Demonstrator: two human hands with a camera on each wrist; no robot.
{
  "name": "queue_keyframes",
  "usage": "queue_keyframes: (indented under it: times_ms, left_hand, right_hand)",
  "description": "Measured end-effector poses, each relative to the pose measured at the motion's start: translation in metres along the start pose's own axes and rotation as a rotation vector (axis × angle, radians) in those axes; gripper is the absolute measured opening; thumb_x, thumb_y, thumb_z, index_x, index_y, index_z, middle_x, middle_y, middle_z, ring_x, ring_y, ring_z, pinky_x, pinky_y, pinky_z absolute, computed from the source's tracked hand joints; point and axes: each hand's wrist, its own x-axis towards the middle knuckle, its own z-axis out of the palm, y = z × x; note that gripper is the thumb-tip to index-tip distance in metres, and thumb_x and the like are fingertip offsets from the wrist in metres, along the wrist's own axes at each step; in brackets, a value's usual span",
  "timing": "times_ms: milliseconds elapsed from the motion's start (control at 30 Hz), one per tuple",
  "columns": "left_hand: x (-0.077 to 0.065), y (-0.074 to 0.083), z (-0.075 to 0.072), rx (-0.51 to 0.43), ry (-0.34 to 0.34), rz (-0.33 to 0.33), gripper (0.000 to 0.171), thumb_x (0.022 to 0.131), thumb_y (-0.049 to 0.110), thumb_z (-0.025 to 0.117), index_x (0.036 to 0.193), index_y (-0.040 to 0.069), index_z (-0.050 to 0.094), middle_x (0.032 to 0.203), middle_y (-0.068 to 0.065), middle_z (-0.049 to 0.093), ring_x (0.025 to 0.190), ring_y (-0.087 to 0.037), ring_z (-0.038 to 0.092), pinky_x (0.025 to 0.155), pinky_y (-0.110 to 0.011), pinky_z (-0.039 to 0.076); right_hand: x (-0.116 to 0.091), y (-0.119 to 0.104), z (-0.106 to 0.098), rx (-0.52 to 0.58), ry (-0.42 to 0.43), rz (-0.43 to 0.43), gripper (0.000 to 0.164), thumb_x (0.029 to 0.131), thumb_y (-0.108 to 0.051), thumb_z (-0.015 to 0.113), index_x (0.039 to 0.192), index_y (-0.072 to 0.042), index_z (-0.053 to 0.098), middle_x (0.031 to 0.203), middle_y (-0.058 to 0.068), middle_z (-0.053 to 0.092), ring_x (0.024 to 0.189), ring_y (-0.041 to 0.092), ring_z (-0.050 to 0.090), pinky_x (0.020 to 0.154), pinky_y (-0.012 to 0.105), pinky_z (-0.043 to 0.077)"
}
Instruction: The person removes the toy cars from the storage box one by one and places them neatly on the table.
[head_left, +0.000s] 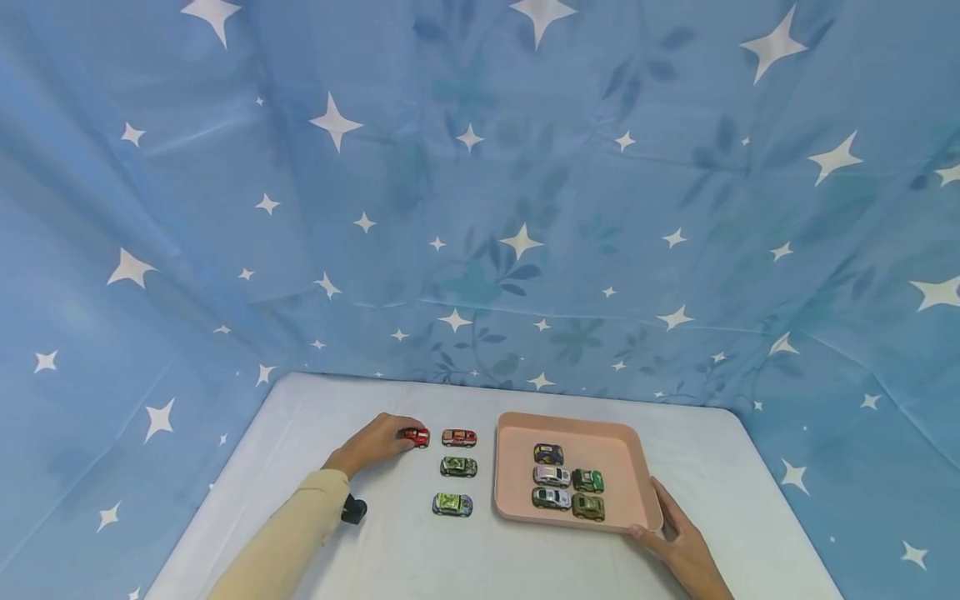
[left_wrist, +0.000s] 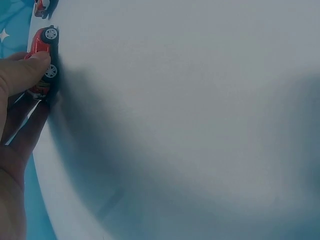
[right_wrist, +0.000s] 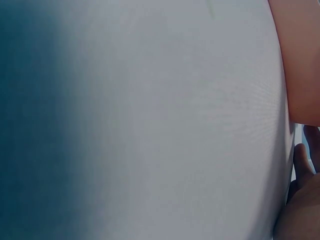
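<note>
My left hand (head_left: 377, 442) pinches a red toy car (head_left: 420, 437) at the far left of the white table. In the left wrist view the thumb lies across the side of that red car (left_wrist: 42, 45), near its wheels. My right hand (head_left: 681, 546) holds the near right corner of a pink tray (head_left: 516, 442), thumb at the front rim and fingers along the right side. Several toy cars rest in the tray, among them a dark blue one (head_left: 548, 453) and a silver one (head_left: 551, 498). The right wrist view catches only part of the tray (right_wrist: 302, 60) and hand (right_wrist: 305, 205).
Between the left hand and the tray stand a red-orange car (head_left: 459, 437), a dark green car (head_left: 458, 467) and a lime-green car (head_left: 452, 504), in a rough column. Blue star-patterned cloth (head_left: 480, 208) hangs behind the table (head_left: 397, 550).
</note>
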Motion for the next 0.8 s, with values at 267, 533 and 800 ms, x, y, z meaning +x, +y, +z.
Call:
queue_keyframes:
  times_ms: [267, 533, 800]
  left_hand:
    - [-0.002, 0.005, -0.003, 0.013, -0.018, -0.007, 0.043, 0.088, 0.014, 0.072, 0.130, 0.009, 0.063, 0.120, -0.007, 0.068, 0.097, -0.017, 0.064, 0.087, -0.039, 0.050]
    - [0.006, 0.010, -0.009, -0.018, -0.014, -0.003, 0.086, 0.084, 0.053, 0.071, 0.155, 0.025, 0.030, 0.158, -0.009, 0.031, 0.145, -0.032, 0.026, 0.115, -0.053, 0.025]
    - [0.020, 0.025, -0.006, -0.088, -0.004, -0.025, 0.095, 0.082, 0.056, 0.071, 0.156, 0.039, 0.014, 0.163, 0.007, 0.011, 0.150, -0.029, 0.011, 0.116, -0.057, 0.019]
  right_hand:
    - [0.000, 0.002, 0.003, 0.012, -0.003, 0.023, 0.107, 0.084, -0.060, 0.066, 0.159, -0.020, 0.002, 0.161, 0.021, 0.008, 0.143, 0.050, 0.010, 0.106, 0.073, 0.014]
    - [0.001, 0.003, 0.003, 0.025, 0.005, -0.005, 0.105, 0.085, -0.058, 0.066, 0.159, -0.021, 0.001, 0.162, 0.020, 0.007, 0.143, 0.050, 0.010, 0.108, 0.071, 0.014]
    - [0.000, 0.000, 0.001, 0.022, 0.015, -0.013, 0.106, 0.085, -0.058, 0.067, 0.159, -0.020, 0.002, 0.162, 0.020, 0.008, 0.143, 0.050, 0.011, 0.108, 0.071, 0.015]
